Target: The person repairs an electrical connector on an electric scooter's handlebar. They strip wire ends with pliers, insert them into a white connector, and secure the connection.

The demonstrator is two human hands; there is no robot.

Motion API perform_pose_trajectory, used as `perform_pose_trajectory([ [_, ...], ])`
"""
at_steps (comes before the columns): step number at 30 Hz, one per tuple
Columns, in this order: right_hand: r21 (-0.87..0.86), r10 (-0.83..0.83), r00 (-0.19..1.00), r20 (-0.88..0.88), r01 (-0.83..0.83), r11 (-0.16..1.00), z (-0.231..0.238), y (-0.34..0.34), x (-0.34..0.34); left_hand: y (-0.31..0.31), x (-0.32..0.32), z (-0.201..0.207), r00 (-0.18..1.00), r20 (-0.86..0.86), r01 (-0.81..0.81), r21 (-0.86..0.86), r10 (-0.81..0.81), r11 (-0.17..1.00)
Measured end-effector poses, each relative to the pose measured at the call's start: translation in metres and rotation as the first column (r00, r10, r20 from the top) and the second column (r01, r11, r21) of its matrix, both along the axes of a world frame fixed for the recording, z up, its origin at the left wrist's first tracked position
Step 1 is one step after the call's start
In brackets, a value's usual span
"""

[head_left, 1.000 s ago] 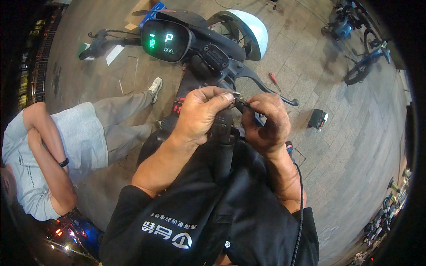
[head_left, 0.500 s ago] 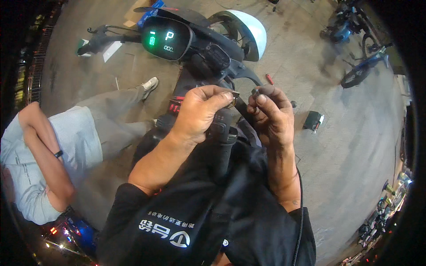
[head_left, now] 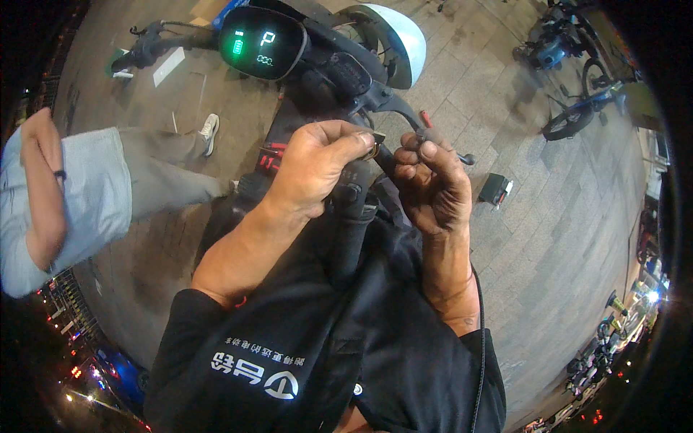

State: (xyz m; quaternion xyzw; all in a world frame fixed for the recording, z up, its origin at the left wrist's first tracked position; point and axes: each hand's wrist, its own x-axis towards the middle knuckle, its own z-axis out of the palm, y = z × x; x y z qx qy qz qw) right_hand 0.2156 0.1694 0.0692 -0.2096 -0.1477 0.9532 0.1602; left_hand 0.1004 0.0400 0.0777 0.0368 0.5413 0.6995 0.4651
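Observation:
My left hand [head_left: 307, 166] is closed, with thumb and forefinger pinching a small dark flat piece [head_left: 379, 138] that has a brass-coloured edge. To its right, my right hand [head_left: 439, 184] is also closed in a pinch; a tiny dark bit shows at its fingertips, too small to name. The two hands are a short gap apart. Below and between them runs the black handlebar grip [head_left: 352, 191] of an electric scooter. A black lever [head_left: 401, 108] extends just beyond my fingers. The scooter's lit display [head_left: 263, 45] faces me farther up and left.
Red-handled pliers [head_left: 271, 155] lie by the scooter body. On the paving are a red-handled tool [head_left: 426, 118] and a small black box [head_left: 494, 189]. A person in a light shirt [head_left: 86, 184] stands at left, arms folded. A bicycle [head_left: 581, 108] stands far right.
The whole view has shifted, moving the scooter, box and person slightly leftward in the picture. Both hands keep their pinches, and the gap between them looks much the same.

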Motion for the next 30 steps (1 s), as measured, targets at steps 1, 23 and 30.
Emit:
perform_pose_trajectory([
  [1, 0.002, -0.006, 1.000, 0.000, 0.006, 1.000, 0.000, 0.002, -0.002, 0.002, -0.001, 0.000, 1.000, -0.001, 0.005, 0.000, -0.005, 1.000],
  [23, 0.850, -0.221, 0.965, 0.141, -0.004, 0.527, -0.004, 0.003, -0.013, 0.026, -0.011, 0.003, 0.999, -0.048, 0.003, -0.014, -0.004, 1.000],
  [30, 0.891, -0.260, 0.955, 0.145, -0.011, 0.454, -0.005, 0.002, -0.014, 0.028, -0.010, 0.002, 0.998, -0.057, -0.019, -0.011, 0.018, 1.000],
])
